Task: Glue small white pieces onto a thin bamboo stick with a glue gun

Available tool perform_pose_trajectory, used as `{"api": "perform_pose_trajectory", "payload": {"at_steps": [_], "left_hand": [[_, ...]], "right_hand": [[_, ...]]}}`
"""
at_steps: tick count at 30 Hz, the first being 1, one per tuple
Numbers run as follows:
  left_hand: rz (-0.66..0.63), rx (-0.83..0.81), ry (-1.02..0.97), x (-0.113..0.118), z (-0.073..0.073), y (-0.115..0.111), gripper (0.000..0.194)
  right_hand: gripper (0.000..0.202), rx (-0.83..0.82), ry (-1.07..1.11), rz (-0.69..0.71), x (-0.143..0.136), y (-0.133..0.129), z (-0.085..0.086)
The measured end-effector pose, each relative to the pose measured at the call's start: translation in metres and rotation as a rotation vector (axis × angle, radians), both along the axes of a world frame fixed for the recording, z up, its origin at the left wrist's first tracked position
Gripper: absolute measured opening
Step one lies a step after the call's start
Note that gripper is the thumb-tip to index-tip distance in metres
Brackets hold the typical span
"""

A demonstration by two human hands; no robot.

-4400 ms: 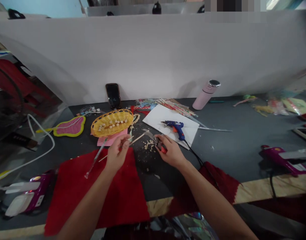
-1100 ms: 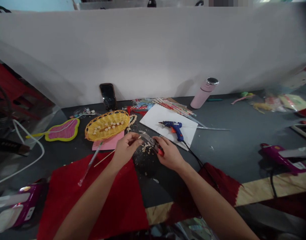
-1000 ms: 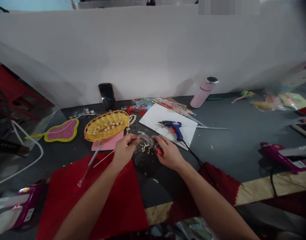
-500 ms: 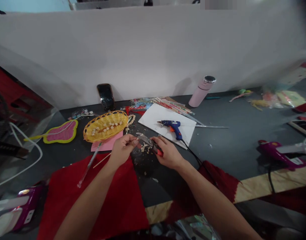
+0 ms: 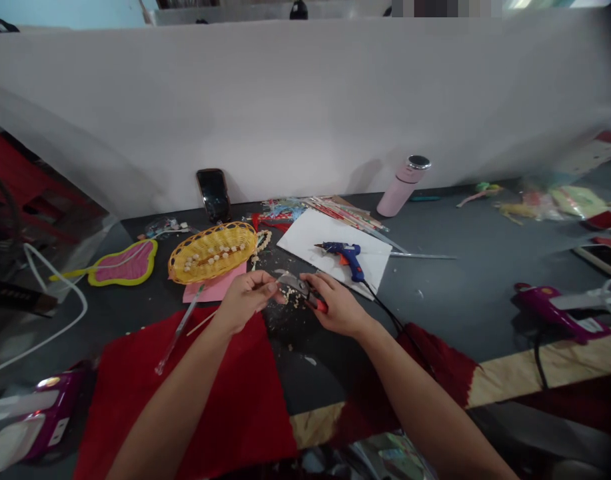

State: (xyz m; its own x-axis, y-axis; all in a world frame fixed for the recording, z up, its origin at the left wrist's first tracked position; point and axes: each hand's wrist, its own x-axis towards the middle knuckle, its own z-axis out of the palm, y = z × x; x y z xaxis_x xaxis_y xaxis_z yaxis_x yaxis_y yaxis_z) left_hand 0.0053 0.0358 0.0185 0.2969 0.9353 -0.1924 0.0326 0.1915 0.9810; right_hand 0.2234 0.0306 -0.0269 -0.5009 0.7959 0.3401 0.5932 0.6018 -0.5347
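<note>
Left hand (image 5: 245, 303) pinches a thin stick (image 5: 201, 323); right hand (image 5: 341, 308) grips red-handled pruning shears (image 5: 296, 284), blades by the left fingertips, near pale bits (image 5: 290, 293) on the table (image 5: 430, 287).

Stick (image 5: 202, 323) partly hidden by left hand (image 5: 246, 300), pliers (image 5: 296, 284) by right hand (image 5: 339, 307); rightmost phone (image 5: 602, 259) cropped.

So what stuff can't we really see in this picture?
All in the head view:
- The middle of the thin stick: hidden by the left hand.
- Most of the cutters' handles: hidden by the right hand.
- How many pale bits there are: too small and bunched to count.
- The plastic packets: too blurred to tell what's inside.
- The pale-rimmed phone: cut off by the right edge.
</note>
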Motion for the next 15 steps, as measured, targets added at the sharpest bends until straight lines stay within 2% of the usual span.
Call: {"api": "perform_pose_trajectory", "payload": {"at_steps": [7,11,15], "left_hand": [[-0.145,-0.178,-0.132,-0.0062,0.0024,0.0012,0.032],[-0.135,-0.194,-0.143,-0.0073,0.0027,0.0009,0.033],[-0.086,-0.132,-0.120,-0.0057,-0.0029,0.0022,0.030]], "right_hand": [[0.065,-0.017,0.014,0.050,0.0012,-0.0001,0.0002],[0.063,-0.028,0.026,0.044,-0.0014,-0.0023,0.0042],[0.060,-0.036,0.007,-0.006,-0.0035,-0.0046,0.0042]]}}
